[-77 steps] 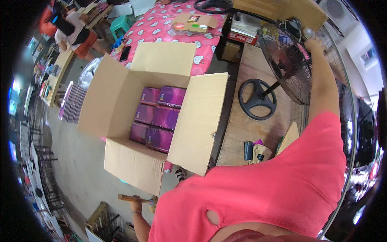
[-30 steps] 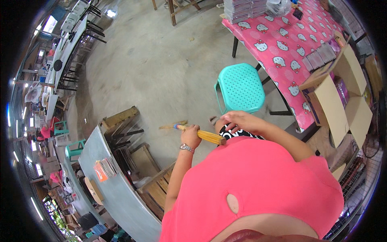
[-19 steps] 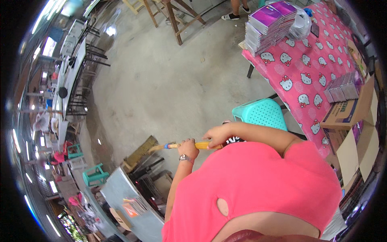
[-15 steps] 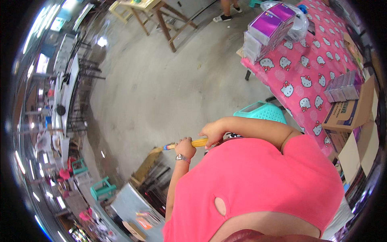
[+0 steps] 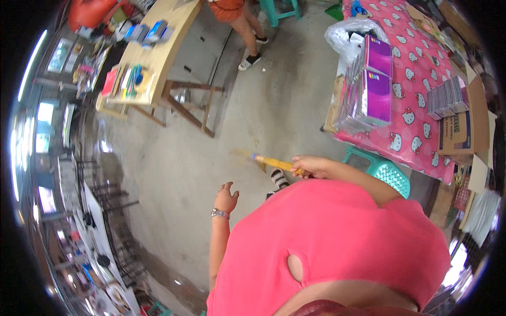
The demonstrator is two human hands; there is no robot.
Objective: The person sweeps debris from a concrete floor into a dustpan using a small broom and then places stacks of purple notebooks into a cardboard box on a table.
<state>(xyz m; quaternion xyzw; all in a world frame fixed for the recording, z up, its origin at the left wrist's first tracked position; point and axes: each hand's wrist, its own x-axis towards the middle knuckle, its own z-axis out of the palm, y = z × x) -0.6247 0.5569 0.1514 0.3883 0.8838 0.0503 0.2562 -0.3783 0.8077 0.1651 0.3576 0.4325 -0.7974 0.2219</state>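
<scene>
- Over the concrete floor (image 5: 174, 179), the person's hands are apart; the right hand (image 5: 312, 167) grips the yellow handle of a broom (image 5: 279, 164), its blurred bristles (image 5: 242, 154) pointing left and slightly ahead;
- farther left, the left hand (image 5: 226, 200) is spread and empty, a metal-banded watch (image 5: 220, 213) on its wrist;
- at right, a pink-covered worktop (image 5: 432, 134) carries stacked purple notebooks (image 5: 378, 97) and a cardboard box (image 5: 454, 134).
</scene>
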